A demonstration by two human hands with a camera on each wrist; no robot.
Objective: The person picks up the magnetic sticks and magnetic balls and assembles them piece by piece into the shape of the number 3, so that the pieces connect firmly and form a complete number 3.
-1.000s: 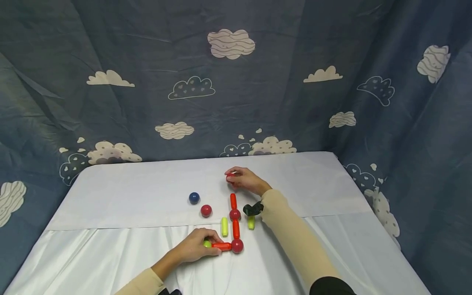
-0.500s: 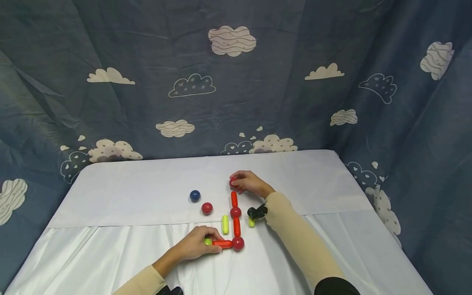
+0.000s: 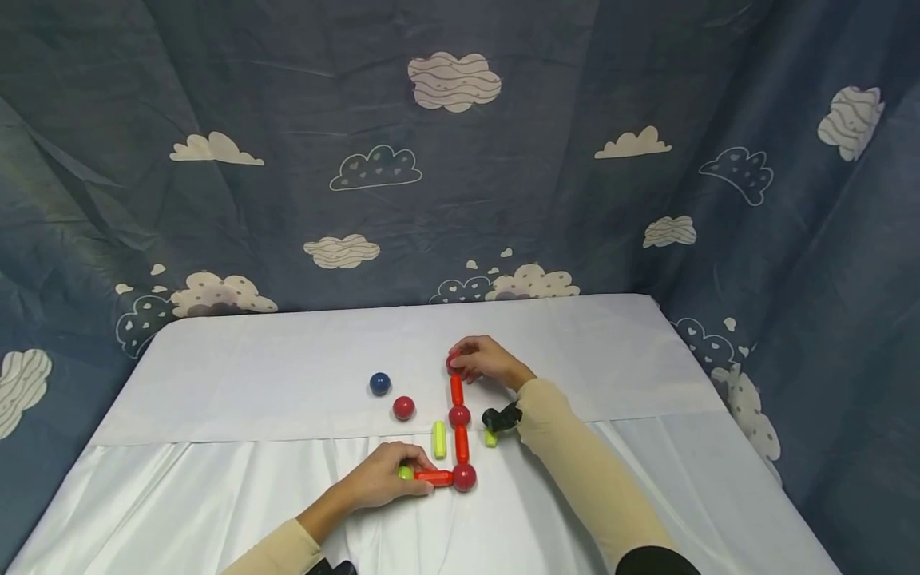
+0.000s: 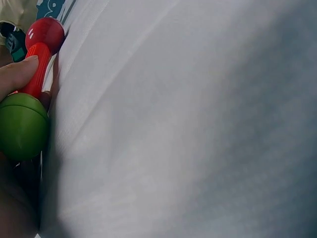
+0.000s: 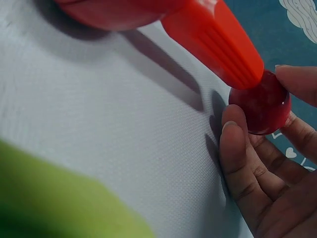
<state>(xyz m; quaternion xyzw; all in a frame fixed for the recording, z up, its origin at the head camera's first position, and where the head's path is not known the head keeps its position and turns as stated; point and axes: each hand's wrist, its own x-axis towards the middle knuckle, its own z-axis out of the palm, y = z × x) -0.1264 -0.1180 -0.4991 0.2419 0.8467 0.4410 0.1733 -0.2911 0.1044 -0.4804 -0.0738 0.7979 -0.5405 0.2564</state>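
Observation:
My right hand pinches a red ball between thumb and fingers. That ball meets the far end of a red rod. Below, the chain runs through another red ball and a second red rod to a red corner ball. From the corner a third red rod points left, ending in a green ball. My left hand grips this end, its thumb on the rod; its other fingers are mostly hidden in the left wrist view.
Left of the chain lie a blue ball and a loose red ball. One yellow-green rod lies beside the chain; another yellow-green rod is partly covered by the right wrist camera. A cloud-patterned curtain hangs behind the white table.
My right hand has brought its red ball toward me, from apart from the upper red rod to against its end. The left hand has stayed in place.

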